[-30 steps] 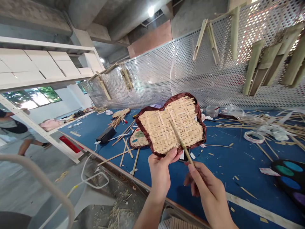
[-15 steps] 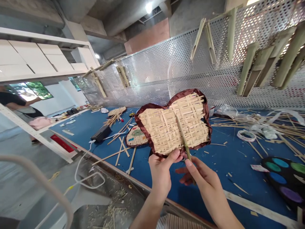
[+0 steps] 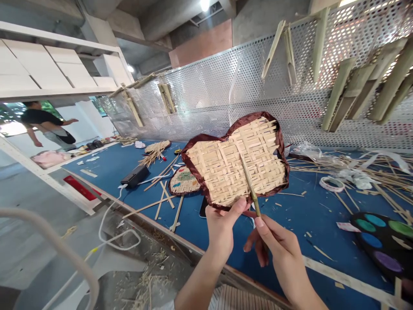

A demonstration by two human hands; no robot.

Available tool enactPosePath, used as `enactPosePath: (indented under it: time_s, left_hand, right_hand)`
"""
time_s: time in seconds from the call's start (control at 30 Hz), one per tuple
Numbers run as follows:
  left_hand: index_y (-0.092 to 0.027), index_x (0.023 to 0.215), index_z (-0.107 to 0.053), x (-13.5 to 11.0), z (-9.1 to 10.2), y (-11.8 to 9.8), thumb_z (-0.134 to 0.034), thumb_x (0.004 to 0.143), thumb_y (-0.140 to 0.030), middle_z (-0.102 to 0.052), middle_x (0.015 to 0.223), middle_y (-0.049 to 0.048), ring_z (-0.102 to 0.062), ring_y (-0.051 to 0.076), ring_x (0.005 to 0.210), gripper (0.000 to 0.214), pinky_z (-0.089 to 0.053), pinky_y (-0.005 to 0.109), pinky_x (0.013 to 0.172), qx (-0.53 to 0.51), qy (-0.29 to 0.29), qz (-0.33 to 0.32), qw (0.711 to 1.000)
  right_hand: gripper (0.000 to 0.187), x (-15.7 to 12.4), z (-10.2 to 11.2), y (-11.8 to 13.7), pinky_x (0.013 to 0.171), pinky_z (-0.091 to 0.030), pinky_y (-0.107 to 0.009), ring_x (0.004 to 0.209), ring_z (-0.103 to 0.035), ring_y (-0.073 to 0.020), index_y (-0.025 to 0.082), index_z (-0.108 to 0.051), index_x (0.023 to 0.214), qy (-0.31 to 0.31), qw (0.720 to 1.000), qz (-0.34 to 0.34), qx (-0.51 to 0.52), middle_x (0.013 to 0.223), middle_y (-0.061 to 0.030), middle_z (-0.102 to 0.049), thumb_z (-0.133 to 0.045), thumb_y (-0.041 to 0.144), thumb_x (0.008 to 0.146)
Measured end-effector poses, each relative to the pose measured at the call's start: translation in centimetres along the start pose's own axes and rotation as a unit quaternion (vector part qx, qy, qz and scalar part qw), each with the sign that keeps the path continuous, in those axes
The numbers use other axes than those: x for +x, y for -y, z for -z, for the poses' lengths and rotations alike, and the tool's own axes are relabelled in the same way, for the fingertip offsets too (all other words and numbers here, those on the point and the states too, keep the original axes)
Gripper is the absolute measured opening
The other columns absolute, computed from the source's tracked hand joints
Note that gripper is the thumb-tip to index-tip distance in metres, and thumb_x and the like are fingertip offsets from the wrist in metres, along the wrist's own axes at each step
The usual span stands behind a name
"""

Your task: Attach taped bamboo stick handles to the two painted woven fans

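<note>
1. Bamboo mat (image 3: 235, 168), woven and shaped like a fat heart, w/ dark red-brown fabric edge, is held up above the blue worktable (image 3: 322, 219), not resting on it.
2. L hand (image 3: 222, 230) is closed firmly on mat's lower edge: thumb lies on front of weave, other fingers go behind.
3. R hand (image 3: 277, 247) pinches a thin bamboo stick (image 3: 251, 187) between thumb and fingers, almost fully closed. Stick's upper end lies on weave near mat's middle. If its tip goes under a strip, I cannot tell.
4. Step in hand seems to be working on the weave w/ the stick, maybe pressing or tucking strips. Next move seems to call for steady L hand and careful guiding of stick along the strip.
5. Behind mat, a smaller woven piece w/ coloured pattern (image 3: 184, 182) lies on table, near loose bamboo strips (image 3: 163, 202) and a black power adapter (image 3: 134, 176). To the right are a bundle of thin strips (image 3: 355, 170), a tape roll (image 3: 331, 184) and a round palette (image 3: 380, 239) w/ colour wells.
6. Further back, split bamboo pieces (image 3: 342, 92) hang on a perforated metal screen (image 3: 206, 103). At far left stands another person (image 3: 45, 118).
7. Vs. frame 0.5 s earlier: mat sits slightly higher, stick approx. same place on weave, other person more in view.
</note>
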State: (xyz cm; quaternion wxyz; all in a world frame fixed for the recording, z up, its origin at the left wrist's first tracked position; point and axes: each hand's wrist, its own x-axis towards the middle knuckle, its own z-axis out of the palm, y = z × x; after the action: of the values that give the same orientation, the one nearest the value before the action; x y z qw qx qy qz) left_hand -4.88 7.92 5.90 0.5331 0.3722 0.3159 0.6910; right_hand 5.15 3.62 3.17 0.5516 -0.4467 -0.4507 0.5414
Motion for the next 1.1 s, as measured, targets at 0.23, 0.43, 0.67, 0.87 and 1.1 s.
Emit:
enactPosePath:
  time_s: [0.23,0.43,0.67,0.87,1.1]
  left_hand:
    - [-0.020,0.093,-0.073,0.5,-1.1,-0.4,-0.085,0.055,-0.017,-0.074,0.084,0.0023,-0.070,0.020,0.083,0.040,-0.058,0.026,0.076,0.003,-0.029,-0.031,0.999]
    - [-0.022,0.107,-0.069,0.7,-2.0,0.1,-0.083,0.058,-0.017,-0.072,0.105,0.0046,-0.068,0.023,0.097,0.051,-0.056,0.030,0.085,-0.012,-0.054,-0.047,0.997]
    - [-0.024,0.117,-0.062,0.7,-2.5,-0.1,-0.084,0.054,-0.018,-0.073,0.102,0.0044,-0.068,0.027,0.097,0.067,-0.057,0.034,0.083,-0.002,-0.082,-0.075,0.994]
    - [-0.026,0.114,-0.063,0.3,-2.7,0.3,-0.086,0.051,-0.019,-0.070,0.111,0.0024,-0.062,0.028,0.111,0.067,-0.056,0.032,0.089,-0.018,-0.053,-0.092,0.994]
    - [-0.024,0.115,-0.064,-0.2,-1.9,1.3,-0.082,0.061,-0.015,-0.073,0.102,0.0029,-0.064,0.027,0.108,0.058,-0.052,0.036,0.095,0.009,0.000,-0.089,0.996]
  right_hand:
    - [0.050,-0.2,-0.6,0.9,0.036,-0.029,-0.020,0.034,-0.038,-0.0072,0.014,-0.067,0.104,-0.025,1.000,-0.008,0.007,0.049,-0.0009,-0.059,-0.056,0.057,0.081]
    - [0.051,-0.3,-1.1,0.8,0.036,-0.031,-0.022,0.034,-0.041,-0.0091,0.014,-0.067,0.104,-0.021,0.998,-0.026,0.050,0.053,-0.0018,-0.062,-0.058,0.058,0.079]
    - [0.041,0.4,-1.2,1.5,0.059,-0.050,-0.027,0.062,-0.065,-0.0180,0.018,-0.070,0.099,-0.044,0.997,0.020,0.053,0.071,-0.0050,-0.072,-0.061,0.053,0.079]
    - [0.031,1.2,-1.2,4.3,0.084,-0.055,-0.034,0.098,-0.067,-0.0258,0.024,-0.071,0.080,-0.120,0.966,0.015,0.230,0.094,-0.0045,-0.074,-0.084,0.037,0.056]
    - [0.021,1.6,-1.5,4.3,0.071,-0.059,-0.031,0.083,-0.070,-0.0225,0.025,-0.073,0.077,-0.148,0.950,0.002,0.275,0.086,-0.0029,-0.074,-0.083,0.032,0.060]
